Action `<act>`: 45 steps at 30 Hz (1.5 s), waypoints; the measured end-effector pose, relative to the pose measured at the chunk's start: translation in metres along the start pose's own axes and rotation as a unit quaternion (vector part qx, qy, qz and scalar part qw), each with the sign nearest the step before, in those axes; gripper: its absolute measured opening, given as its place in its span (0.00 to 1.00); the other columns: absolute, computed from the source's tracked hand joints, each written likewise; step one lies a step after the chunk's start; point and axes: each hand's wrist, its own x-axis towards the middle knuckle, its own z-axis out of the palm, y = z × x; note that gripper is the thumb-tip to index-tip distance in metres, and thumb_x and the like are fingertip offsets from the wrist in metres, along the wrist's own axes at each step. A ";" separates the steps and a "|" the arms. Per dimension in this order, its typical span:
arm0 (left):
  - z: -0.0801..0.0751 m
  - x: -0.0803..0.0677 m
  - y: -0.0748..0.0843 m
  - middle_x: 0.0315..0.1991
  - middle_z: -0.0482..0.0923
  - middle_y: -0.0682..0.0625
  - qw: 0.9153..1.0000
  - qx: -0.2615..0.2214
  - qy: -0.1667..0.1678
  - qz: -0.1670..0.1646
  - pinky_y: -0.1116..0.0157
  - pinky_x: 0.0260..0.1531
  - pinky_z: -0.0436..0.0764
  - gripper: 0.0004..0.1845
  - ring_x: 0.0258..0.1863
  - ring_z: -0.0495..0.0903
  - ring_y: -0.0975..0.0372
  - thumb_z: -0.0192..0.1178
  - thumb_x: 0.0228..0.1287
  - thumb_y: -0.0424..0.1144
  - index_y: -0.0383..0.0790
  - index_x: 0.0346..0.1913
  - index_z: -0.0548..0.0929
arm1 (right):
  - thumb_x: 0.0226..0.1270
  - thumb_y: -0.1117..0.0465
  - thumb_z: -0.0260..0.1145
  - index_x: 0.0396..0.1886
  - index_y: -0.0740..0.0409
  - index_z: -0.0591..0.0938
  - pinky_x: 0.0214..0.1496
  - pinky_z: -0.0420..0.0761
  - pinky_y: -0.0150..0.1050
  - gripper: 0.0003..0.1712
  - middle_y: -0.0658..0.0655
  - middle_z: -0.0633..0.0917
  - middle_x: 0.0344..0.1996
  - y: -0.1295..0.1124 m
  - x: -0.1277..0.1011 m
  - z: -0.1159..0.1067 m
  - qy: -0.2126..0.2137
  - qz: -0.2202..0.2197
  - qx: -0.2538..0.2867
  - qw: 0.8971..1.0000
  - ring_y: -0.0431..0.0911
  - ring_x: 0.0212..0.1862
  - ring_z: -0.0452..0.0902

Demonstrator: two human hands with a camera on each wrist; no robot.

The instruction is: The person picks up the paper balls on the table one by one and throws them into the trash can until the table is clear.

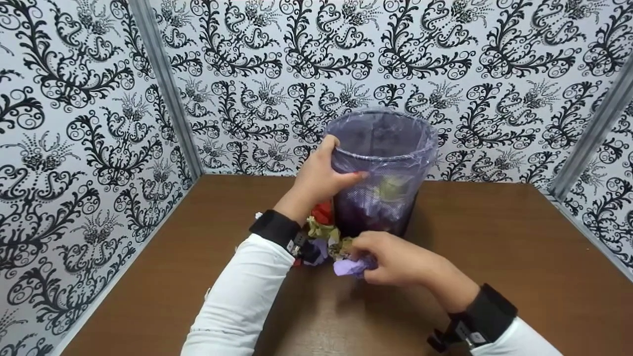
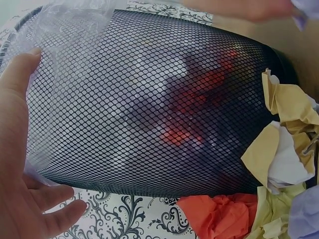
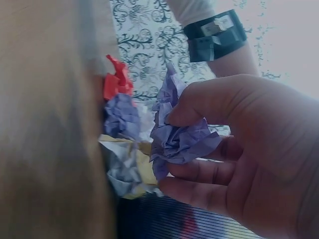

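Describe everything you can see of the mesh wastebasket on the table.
The mesh wastebasket is a round bin of dark wire mesh, lined with a thin clear plastic bag folded over its rim. It stands upright on the brown table near the patterned back wall. Red and yellowish crumpled paper shows through the mesh inside. The left hand grips its rim, and crumpled paper balls lie against its base.

white long sleeves, black wrist straps (image 1: pixel 487 312)
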 end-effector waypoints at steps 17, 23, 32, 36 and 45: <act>-0.002 0.001 0.001 0.39 0.76 0.57 1.000 -0.016 -0.014 -0.009 0.66 0.34 0.82 0.44 0.35 0.79 0.64 0.74 0.28 0.71 0.55 0.50 0.67 | 0.48 0.68 0.70 0.37 0.46 0.79 0.31 0.80 0.33 0.17 0.41 0.78 0.34 -0.017 -0.004 -0.103 0.042 0.025 -0.009 0.999 0.36 0.31 0.74; -0.002 0.001 0.002 0.40 0.76 0.57 1.000 -0.006 -0.019 -0.017 0.64 0.37 0.82 0.44 0.37 0.79 0.63 0.74 0.29 0.71 0.56 0.49 0.66 | 0.51 0.66 0.72 0.39 0.47 0.79 0.32 0.81 0.34 0.16 0.44 0.78 0.36 -0.026 0.003 -0.146 0.046 0.060 -0.041 0.996 0.39 0.33 0.75; -0.002 0.001 0.002 0.40 0.76 0.57 1.000 -0.007 -0.016 -0.020 0.64 0.36 0.81 0.42 0.37 0.78 0.63 0.76 0.31 0.68 0.56 0.49 0.67 | 0.53 0.66 0.71 0.38 0.49 0.79 0.31 0.82 0.37 0.14 0.49 0.79 0.35 -0.019 0.026 -0.199 0.060 0.136 -0.081 0.986 0.44 0.33 0.75; -0.002 0.000 0.003 0.42 0.75 0.58 0.999 0.001 -0.017 -0.026 0.63 0.40 0.80 0.44 0.40 0.78 0.64 0.74 0.28 0.72 0.57 0.50 0.67 | 0.54 0.64 0.70 0.40 0.51 0.78 0.33 0.82 0.40 0.14 0.52 0.79 0.37 -0.012 0.040 -0.214 0.060 0.168 -0.083 0.980 0.47 0.33 0.75; -0.003 0.001 0.002 0.42 0.75 0.58 1.000 -0.003 -0.021 -0.022 0.64 0.38 0.81 0.44 0.38 0.78 0.64 0.73 0.29 0.72 0.57 0.50 0.67 | 0.54 0.62 0.66 0.48 0.53 0.77 0.45 0.82 0.47 0.19 0.55 0.79 0.46 0.011 0.072 -0.228 0.085 0.241 -0.063 0.965 0.51 0.43 0.77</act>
